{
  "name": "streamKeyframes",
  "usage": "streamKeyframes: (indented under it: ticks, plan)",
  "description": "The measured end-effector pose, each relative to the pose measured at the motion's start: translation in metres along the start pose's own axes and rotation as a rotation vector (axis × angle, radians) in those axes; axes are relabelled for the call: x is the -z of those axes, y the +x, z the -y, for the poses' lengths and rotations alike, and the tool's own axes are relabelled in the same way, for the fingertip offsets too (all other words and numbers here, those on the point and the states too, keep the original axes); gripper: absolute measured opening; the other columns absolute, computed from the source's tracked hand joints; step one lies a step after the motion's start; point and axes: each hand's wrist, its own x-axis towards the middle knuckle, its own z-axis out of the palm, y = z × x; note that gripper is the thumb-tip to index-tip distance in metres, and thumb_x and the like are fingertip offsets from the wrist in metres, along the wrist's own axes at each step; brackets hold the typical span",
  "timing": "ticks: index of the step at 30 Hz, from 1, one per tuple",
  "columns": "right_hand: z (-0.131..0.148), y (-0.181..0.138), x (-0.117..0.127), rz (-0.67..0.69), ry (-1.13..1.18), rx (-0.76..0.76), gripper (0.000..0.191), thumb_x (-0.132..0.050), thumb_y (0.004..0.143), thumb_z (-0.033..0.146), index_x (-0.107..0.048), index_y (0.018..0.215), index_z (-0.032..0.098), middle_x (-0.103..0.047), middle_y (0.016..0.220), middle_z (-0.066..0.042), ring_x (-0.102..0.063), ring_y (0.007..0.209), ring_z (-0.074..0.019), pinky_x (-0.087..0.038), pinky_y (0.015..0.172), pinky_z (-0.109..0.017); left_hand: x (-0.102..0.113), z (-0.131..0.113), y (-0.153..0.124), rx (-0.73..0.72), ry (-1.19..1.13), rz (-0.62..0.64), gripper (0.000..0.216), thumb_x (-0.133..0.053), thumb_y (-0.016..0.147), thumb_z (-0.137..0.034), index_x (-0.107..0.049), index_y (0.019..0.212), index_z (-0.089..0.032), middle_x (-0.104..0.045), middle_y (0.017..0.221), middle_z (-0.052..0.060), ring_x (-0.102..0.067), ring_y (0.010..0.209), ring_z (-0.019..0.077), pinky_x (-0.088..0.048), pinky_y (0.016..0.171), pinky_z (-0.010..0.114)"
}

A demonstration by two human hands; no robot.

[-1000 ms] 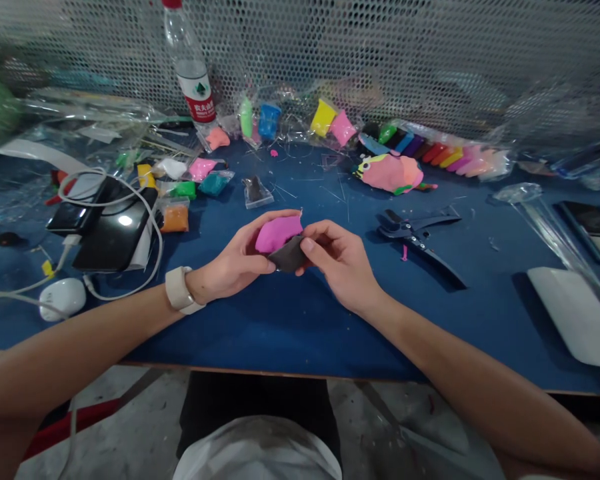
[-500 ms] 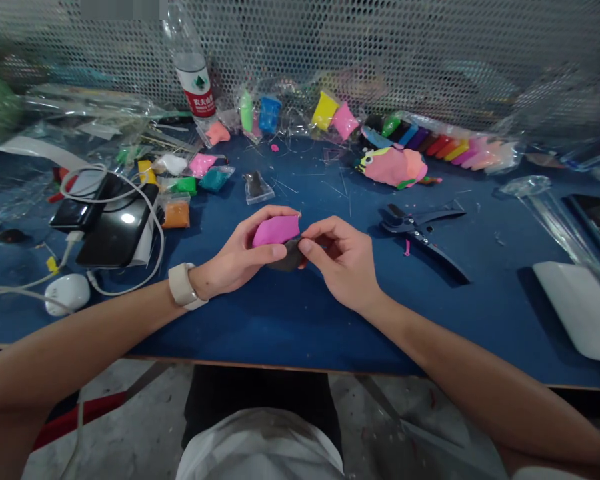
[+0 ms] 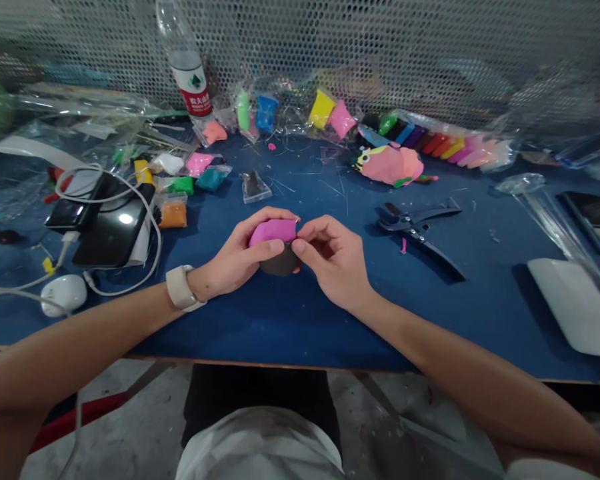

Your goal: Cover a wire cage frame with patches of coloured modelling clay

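Head view: I see the left hand (image 3: 245, 248) cupping the pink piece (image 3: 273, 231), its thumb reaching the dark piece (image 3: 279, 263), presumably steadying both while the right hand (image 3: 335, 260) pinches the dark one's rim. Both pieces sit over the blue table (image 3: 280, 327); moving room lies towards its front edge, cutters (image 3: 420, 233) bounding the right.

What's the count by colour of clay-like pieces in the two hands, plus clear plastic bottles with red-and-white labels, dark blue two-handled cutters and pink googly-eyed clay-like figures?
Smooth magenta clay-like lump: 1
Dark grey clay-like piece: 1
Clear plastic bottle with red-and-white label: 1
Dark blue two-handled cutter: 1
Pink googly-eyed clay-like figure: 1
Total: 5
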Motion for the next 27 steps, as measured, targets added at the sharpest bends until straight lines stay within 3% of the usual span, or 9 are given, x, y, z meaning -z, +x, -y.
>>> streamKeyframes:
  ticks: [6, 13, 17, 20, 27]
  plan:
    - [0.002, -0.001, -0.005, -0.032, -0.005, 0.009, 0.046, -0.102, 0.083, 0.058, -0.073, 0.091, 0.024, -0.073, 0.079, 0.004, -0.068, 0.065, -0.0121, -0.067, 0.058, -0.026, 0.002, 0.000, 0.000, -0.027, 0.063, -0.031, 0.049, -0.103, 0.084, -0.041, -0.077, 0.121, -0.023, -0.069, 0.123, 0.005, -0.074, 0.094, 0.0170, -0.070, 0.074, 0.025]
    - [-0.005, 0.002, -0.001, 0.083, 0.144, -0.096, 0.042, -0.102, 0.086, 0.051, -0.075, 0.102, 0.024, -0.075, 0.083, 0.004, -0.069, 0.067, -0.0120, -0.067, 0.058, -0.026, 0.001, 0.000, -0.001, -0.012, 0.034, -0.046, 0.054, -0.096, 0.091, -0.046, -0.073, 0.135, -0.025, -0.071, 0.104, 0.002, -0.071, 0.079, 0.0155, -0.066, 0.070, 0.028]
    - [-0.005, 0.003, 0.004, 0.061, 0.125, -0.087, 0.041, -0.103, 0.084, 0.050, -0.077, 0.103, 0.026, -0.075, 0.086, 0.003, -0.068, 0.071, -0.0125, -0.061, 0.057, -0.024, 0.007, 0.003, 0.000, -0.077, 0.168, -0.137, 0.053, -0.099, 0.088, -0.050, -0.076, 0.128, -0.024, -0.072, 0.122, 0.006, -0.071, 0.106, 0.0202, -0.064, 0.087, 0.029]
    - [-0.001, 0.005, 0.008, 0.016, -0.003, -0.071, 0.042, -0.100, 0.086, 0.058, -0.076, 0.101, 0.026, -0.076, 0.082, 0.003, -0.069, 0.072, -0.0130, -0.060, 0.063, -0.026, 0.011, 0.003, 0.002, -0.101, 0.252, -0.109, 0.053, -0.100, 0.087, -0.048, -0.075, 0.127, -0.023, -0.072, 0.126, 0.008, -0.069, 0.114, 0.0214, -0.060, 0.098, 0.031]
    - [0.005, 0.003, 0.012, 0.090, -0.211, 0.077, 0.026, -0.087, 0.102, 0.050, -0.079, 0.103, 0.025, -0.081, 0.092, -0.002, -0.074, 0.081, -0.0158, -0.059, 0.073, -0.031, 0.012, -0.003, 0.001, -0.111, 0.352, 0.031, 0.049, -0.104, 0.081, -0.043, -0.068, 0.105, -0.020, -0.069, 0.101, 0.003, -0.063, 0.085, 0.0143, -0.056, 0.076, 0.026]
